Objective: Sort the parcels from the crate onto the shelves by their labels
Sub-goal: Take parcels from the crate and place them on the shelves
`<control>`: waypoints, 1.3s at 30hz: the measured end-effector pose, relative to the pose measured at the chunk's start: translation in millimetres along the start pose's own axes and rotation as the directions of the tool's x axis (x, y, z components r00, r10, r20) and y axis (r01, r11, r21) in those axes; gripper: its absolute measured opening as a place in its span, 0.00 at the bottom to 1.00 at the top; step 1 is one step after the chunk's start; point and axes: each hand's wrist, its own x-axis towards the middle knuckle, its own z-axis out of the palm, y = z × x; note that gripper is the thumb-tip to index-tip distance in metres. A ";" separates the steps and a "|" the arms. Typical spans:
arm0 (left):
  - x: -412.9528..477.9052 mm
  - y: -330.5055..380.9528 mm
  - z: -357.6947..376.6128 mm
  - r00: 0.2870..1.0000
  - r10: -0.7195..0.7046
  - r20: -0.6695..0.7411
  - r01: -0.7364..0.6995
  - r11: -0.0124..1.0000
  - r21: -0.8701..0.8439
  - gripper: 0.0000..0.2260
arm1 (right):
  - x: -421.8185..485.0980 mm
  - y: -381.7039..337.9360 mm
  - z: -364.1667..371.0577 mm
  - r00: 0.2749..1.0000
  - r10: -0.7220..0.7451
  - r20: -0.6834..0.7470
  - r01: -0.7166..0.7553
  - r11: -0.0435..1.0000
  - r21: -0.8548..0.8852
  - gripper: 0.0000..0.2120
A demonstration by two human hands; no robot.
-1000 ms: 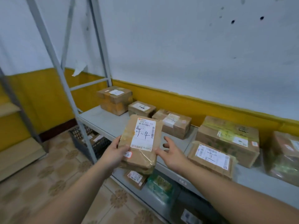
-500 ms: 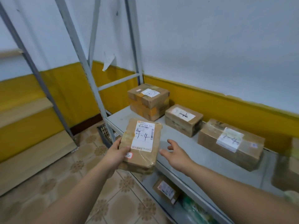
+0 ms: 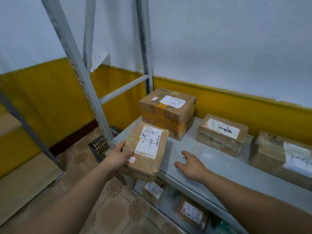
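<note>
A brown taped parcel (image 3: 148, 149) with a white label marked "7-4" hangs over the left front corner of the grey metal shelf (image 3: 217, 164). My left hand (image 3: 118, 157) grips its near left edge, thumb on top. To its right, my right hand (image 3: 190, 164) hovers open, palm down, just above the shelf surface and apart from the parcel. On the same shelf stand a tall taped box (image 3: 167, 112), a flatter labelled box (image 3: 222, 134) and a third parcel (image 3: 283, 157) at the right edge. The black crate (image 3: 99, 146) shows partly on the floor behind the shelf post.
Grey slotted uprights (image 3: 81, 78) rise at the shelf's left end. A lower shelf holds more labelled parcels (image 3: 154, 191) and a green packet (image 3: 222, 225). Tiled floor lies on the left, with wooden steps (image 3: 22, 179) beside a yellow and white wall.
The view has swung left and closer to the shelf's left end. The parcel has moved over the shelf corner in my left hand. My right hand has drawn away from it.
</note>
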 end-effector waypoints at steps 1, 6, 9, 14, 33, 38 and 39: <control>13.3 1.4 -10.6 0.998 0.003 0.057 -0.004 1.000 0.027 0.24 | 6.0 -4.4 6.0 0.999 0.036 -0.011 -0.036 0.999 -0.035 0.36; 69.4 20.6 -46.0 0.957 0.015 0.291 -0.082 0.972 0.219 0.23 | 16.5 -8.5 26.8 0.978 0.195 -0.071 -0.203 0.969 -0.141 0.34; 103.0 34.8 -50.7 0.911 -0.004 0.412 -0.135 0.942 0.308 0.23 | 19.9 -3.2 31.8 0.965 0.237 -0.111 -0.258 0.934 -0.246 0.35; 162.0 46.9 -46.6 0.878 0.014 0.479 -0.202 0.917 0.345 0.22 | 37.3 7.9 24.5 0.930 0.306 -0.204 -0.362 0.854 -0.372 0.38; 172.8 25.7 -10.5 0.725 0.113 0.680 -0.688 0.071 0.722 0.47 | 45.7 -25.3 65.1 0.855 0.480 -0.197 -0.519 0.782 -0.345 0.40; 191.5 54.5 -36.9 0.572 -0.015 0.820 -0.817 -0.095 0.568 0.40 | 31.3 -33.5 73.2 0.858 0.476 -0.194 -0.514 0.793 -0.326 0.39; 194.5 58.1 -38.8 0.557 -0.036 0.830 -0.828 -0.110 0.551 0.39 | 28.3 -34.7 75.2 0.857 0.476 -0.196 -0.515 0.794 -0.323 0.39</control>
